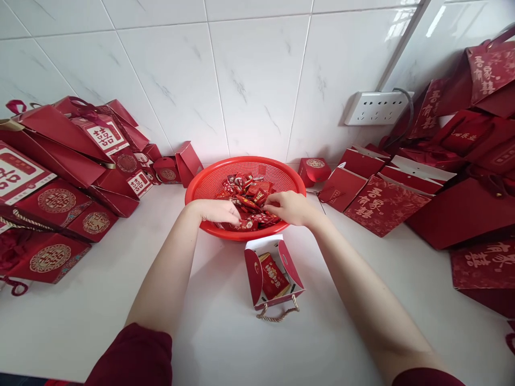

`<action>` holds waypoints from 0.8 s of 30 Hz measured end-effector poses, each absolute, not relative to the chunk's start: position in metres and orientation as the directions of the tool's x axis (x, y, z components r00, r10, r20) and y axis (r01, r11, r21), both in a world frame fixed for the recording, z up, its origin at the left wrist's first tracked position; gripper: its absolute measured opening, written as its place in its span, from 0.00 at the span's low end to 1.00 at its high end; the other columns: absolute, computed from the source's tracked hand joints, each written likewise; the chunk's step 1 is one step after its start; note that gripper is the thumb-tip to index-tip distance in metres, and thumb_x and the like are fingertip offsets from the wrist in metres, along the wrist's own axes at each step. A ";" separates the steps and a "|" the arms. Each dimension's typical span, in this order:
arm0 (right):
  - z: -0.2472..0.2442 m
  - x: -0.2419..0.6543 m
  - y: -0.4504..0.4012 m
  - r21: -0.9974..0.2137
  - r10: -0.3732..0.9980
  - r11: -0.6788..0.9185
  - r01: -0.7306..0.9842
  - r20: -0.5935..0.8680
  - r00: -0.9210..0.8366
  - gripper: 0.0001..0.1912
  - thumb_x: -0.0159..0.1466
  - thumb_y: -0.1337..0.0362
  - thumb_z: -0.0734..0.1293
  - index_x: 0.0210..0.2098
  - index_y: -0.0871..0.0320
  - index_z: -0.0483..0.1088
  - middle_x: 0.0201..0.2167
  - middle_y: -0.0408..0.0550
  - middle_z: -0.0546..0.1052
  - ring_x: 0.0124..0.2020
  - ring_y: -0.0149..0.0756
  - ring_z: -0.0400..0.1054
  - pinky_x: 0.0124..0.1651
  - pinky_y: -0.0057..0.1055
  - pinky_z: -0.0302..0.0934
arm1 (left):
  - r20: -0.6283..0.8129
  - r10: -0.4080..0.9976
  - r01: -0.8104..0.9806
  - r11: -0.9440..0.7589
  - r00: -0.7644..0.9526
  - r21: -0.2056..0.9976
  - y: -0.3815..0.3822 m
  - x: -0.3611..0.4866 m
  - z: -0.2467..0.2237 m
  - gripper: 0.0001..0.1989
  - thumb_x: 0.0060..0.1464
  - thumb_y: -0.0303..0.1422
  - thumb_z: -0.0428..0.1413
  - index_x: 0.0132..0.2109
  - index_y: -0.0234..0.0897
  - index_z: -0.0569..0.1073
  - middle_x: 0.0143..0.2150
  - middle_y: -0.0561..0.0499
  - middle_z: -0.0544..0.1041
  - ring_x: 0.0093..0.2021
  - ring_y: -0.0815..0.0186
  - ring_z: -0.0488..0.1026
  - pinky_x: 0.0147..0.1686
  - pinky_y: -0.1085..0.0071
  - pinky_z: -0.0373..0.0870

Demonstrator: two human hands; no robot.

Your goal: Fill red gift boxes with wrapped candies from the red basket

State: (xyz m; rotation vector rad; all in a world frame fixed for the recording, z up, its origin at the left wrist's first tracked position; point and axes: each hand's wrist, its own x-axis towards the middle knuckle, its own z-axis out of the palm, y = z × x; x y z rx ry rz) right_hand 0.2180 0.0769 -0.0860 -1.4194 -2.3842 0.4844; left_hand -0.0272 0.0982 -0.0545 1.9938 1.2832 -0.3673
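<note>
A red plastic colander (295,187) full of small red wrapped packets (247,201), which look like sweets, stands against the tiled wall. My left hand (220,211) reaches over its left rim, fingers bent down and pressed together among the packets. From the right side, my right hand (290,208) dips in with curled fingers touching the packets. Whatever either set of fingertips grips is hidden. In front of the colander sits an opened red gift box (254,276) with a white inner lining and a twisted rope handle (277,316). Inside it lies a red-and-gold packet (274,276).
Folded red gift boxes (56,201) are stacked along the left. More red boxes and bags (388,206) pile up on the right. A white power strip (376,109) with a dark cable is on the wall. One small red box (314,170) stands right of the colander.
</note>
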 end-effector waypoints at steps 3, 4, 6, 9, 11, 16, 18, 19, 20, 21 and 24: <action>-0.086 0.218 0.076 -0.445 0.887 0.446 0.777 0.105 -0.449 0.15 0.66 0.54 0.60 0.30 0.54 0.72 0.30 0.43 0.78 0.32 0.35 0.68 0.30 0.30 0.51 | -0.489 0.774 0.857 -0.133 0.404 0.498 0.096 -0.034 -0.054 0.24 0.51 0.43 0.52 0.53 0.43 0.76 0.51 0.50 0.78 0.45 0.60 0.75 0.42 0.69 0.72; -0.086 0.218 0.076 -0.445 0.887 0.446 0.776 0.106 -0.449 0.15 0.66 0.54 0.60 0.29 0.54 0.71 0.29 0.43 0.77 0.32 0.34 0.68 0.30 0.30 0.51 | -0.459 0.803 0.848 -0.105 0.380 0.519 0.095 -0.035 -0.054 0.25 0.51 0.44 0.52 0.54 0.43 0.75 0.53 0.50 0.77 0.47 0.60 0.75 0.44 0.69 0.72; -0.086 0.218 0.076 -0.446 0.886 0.448 0.775 0.107 -0.451 0.15 0.66 0.54 0.60 0.29 0.54 0.71 0.29 0.43 0.77 0.31 0.34 0.68 0.30 0.30 0.51 | -0.437 0.810 0.829 -0.105 0.392 0.549 0.094 -0.037 -0.052 0.24 0.51 0.46 0.54 0.53 0.44 0.76 0.52 0.51 0.78 0.48 0.60 0.75 0.47 0.68 0.71; -0.086 0.217 0.077 -0.445 0.884 0.453 0.773 0.111 -0.454 0.14 0.66 0.55 0.60 0.29 0.54 0.71 0.29 0.43 0.77 0.31 0.34 0.68 0.30 0.30 0.51 | -0.473 0.693 0.785 -0.220 0.544 0.580 0.092 -0.034 -0.047 0.20 0.50 0.50 0.57 0.43 0.40 0.78 0.42 0.51 0.79 0.41 0.62 0.75 0.42 0.68 0.70; -0.086 0.217 0.077 -0.443 0.883 0.456 0.772 0.116 -0.455 0.14 0.66 0.55 0.60 0.29 0.54 0.71 0.29 0.43 0.77 0.31 0.34 0.67 0.29 0.30 0.50 | -0.473 0.641 0.755 -0.271 0.604 0.598 0.091 -0.032 -0.045 0.18 0.49 0.49 0.59 0.36 0.38 0.76 0.34 0.52 0.77 0.35 0.64 0.74 0.36 0.70 0.69; -0.087 0.218 0.078 -0.449 0.881 0.462 0.765 0.128 -0.456 0.14 0.66 0.55 0.60 0.29 0.54 0.71 0.29 0.43 0.77 0.31 0.34 0.67 0.30 0.30 0.50 | -0.438 0.631 0.726 -0.311 0.640 0.613 0.091 -0.029 -0.043 0.15 0.49 0.46 0.61 0.33 0.38 0.75 0.28 0.54 0.72 0.29 0.68 0.69 0.29 0.72 0.64; -0.087 0.218 0.078 -0.453 0.880 0.463 0.762 0.129 -0.457 0.15 0.66 0.55 0.60 0.29 0.54 0.71 0.29 0.43 0.77 0.31 0.34 0.67 0.30 0.30 0.50 | -0.437 0.616 0.720 -0.335 0.655 0.607 0.093 -0.029 -0.044 0.15 0.49 0.46 0.61 0.32 0.38 0.75 0.26 0.55 0.71 0.28 0.68 0.69 0.28 0.72 0.62; -0.087 0.218 0.078 -0.455 0.880 0.462 0.761 0.128 -0.458 0.14 0.66 0.55 0.61 0.29 0.54 0.71 0.29 0.43 0.77 0.31 0.34 0.67 0.30 0.30 0.50 | -0.435 0.609 0.717 -0.350 0.663 0.603 0.094 -0.030 -0.044 0.15 0.49 0.46 0.61 0.30 0.38 0.74 0.25 0.55 0.70 0.27 0.68 0.68 0.27 0.72 0.61; -0.088 0.218 0.078 -0.458 0.880 0.461 0.760 0.127 -0.458 0.14 0.66 0.55 0.61 0.29 0.54 0.71 0.29 0.43 0.77 0.31 0.34 0.68 0.30 0.30 0.51 | -0.432 0.601 0.713 -0.369 0.672 0.597 0.095 -0.030 -0.045 0.14 0.49 0.45 0.61 0.30 0.37 0.74 0.25 0.55 0.70 0.27 0.68 0.68 0.27 0.72 0.61; -0.088 0.218 0.078 -0.461 0.881 0.460 0.759 0.125 -0.457 0.13 0.66 0.56 0.61 0.30 0.54 0.71 0.29 0.43 0.77 0.31 0.34 0.68 0.30 0.30 0.51 | -0.428 0.596 0.710 -0.386 0.679 0.589 0.096 -0.031 -0.046 0.12 0.49 0.42 0.61 0.30 0.37 0.74 0.25 0.55 0.70 0.27 0.68 0.68 0.28 0.72 0.61; -0.088 0.218 0.079 -0.470 0.882 0.457 0.755 0.129 -0.453 0.13 0.66 0.56 0.61 0.29 0.54 0.71 0.29 0.43 0.77 0.31 0.34 0.67 0.30 0.30 0.51 | -0.437 0.600 0.724 -0.399 0.670 0.562 0.100 -0.032 -0.051 0.08 0.46 0.32 0.58 0.36 0.38 0.77 0.30 0.54 0.74 0.29 0.68 0.70 0.29 0.73 0.63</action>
